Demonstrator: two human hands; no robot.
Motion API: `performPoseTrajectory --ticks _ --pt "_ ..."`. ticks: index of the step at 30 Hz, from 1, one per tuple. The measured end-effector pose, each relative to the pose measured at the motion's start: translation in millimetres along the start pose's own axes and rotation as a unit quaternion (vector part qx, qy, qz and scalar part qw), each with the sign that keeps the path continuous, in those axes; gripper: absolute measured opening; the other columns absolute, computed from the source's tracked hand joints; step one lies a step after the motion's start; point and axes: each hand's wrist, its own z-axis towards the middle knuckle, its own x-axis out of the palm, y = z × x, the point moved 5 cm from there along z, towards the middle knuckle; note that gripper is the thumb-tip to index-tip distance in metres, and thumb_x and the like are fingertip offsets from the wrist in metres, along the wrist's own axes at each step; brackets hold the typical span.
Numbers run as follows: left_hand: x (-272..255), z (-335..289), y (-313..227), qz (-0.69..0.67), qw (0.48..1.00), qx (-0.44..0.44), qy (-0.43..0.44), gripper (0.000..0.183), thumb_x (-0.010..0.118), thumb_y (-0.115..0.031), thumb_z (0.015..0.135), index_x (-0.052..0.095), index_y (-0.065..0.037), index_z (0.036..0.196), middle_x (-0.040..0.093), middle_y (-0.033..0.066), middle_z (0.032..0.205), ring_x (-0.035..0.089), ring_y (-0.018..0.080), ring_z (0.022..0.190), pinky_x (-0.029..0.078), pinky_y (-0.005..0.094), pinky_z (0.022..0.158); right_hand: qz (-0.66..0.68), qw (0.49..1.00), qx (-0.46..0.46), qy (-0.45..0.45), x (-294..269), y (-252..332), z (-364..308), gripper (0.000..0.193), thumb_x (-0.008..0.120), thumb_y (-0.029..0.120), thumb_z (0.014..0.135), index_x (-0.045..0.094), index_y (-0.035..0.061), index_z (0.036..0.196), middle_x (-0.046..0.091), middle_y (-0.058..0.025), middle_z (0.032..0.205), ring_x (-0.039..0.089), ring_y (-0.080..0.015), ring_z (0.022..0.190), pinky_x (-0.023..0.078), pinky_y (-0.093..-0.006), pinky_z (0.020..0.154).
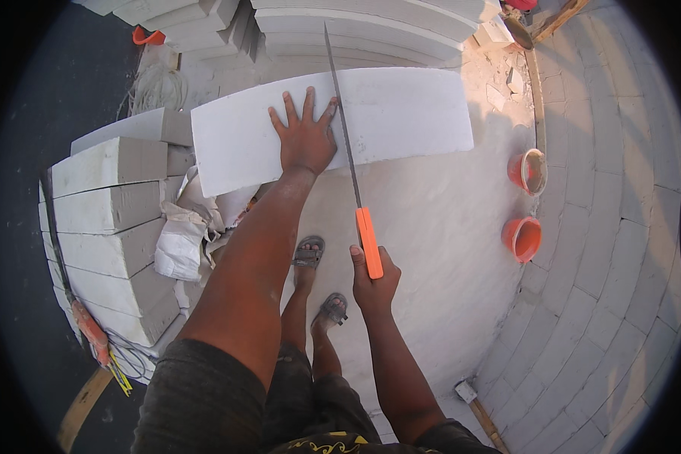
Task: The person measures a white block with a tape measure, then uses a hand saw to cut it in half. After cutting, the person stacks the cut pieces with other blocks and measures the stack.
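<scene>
A long white lightweight concrete block (pixel 408 113) lies crosswise before me. My left hand (pixel 308 142) presses flat on its top with the fingers spread, just left of the saw blade. In my right hand (pixel 377 284) is a hand saw (pixel 367 242), my fingers wrapped round its orange handle. The toothed blade runs away from me across the block near its middle, close to my left thumb. From this view I cannot tell how deep the blade sits in the block. What holds the block up is hidden beneath it.
White blocks (pixel 113 216) are stacked at the left, beside a crumpled paper sack (pixel 185 238). More blocks (pixel 363 26) stand at the far side. Two orange buckets (pixel 523 238) sit by the block wall (pixel 605 250) at right. A long-handled tool (pixel 467 392) rests near the wall's foot.
</scene>
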Motion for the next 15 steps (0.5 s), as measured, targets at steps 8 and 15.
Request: performPoseTrajectory --ticks 8,15 --pt "-1.3 0.1 0.2 -0.014 1.0 0.002 -0.005 0.053 0.045 -0.028 0.095 0.041 -0.035 0.147 0.022 0.0073 0.16 0.008 0.0431 0.147 -0.001 0.0677 0.114 -0.024 1.0 -0.013 -0.004 -2.8 -2.0 -0.1 0.04 0.069 0.03 0.093 0.053 0.0006 0.072 0.047 -0.0014 0.058 0.041 -0.0081 0.054 0.037 -0.0276 0.051" --pt "-1.4 -1.8 -1.7 -0.003 1.0 0.008 -0.028 0.056 0.051 -0.028 0.091 0.042 -0.033 0.146 0.024 0.0076 0.159 0.012 0.0433 0.146 0.005 0.0678 0.114 -0.021 1.0 0.005 0.004 -2.4 -3.2 -0.3 0.039 0.069 0.03 0.093 0.054 0.0007 0.073 0.047 -0.0011 0.058 0.041 -0.0082 0.054 0.038 -0.0269 0.052"
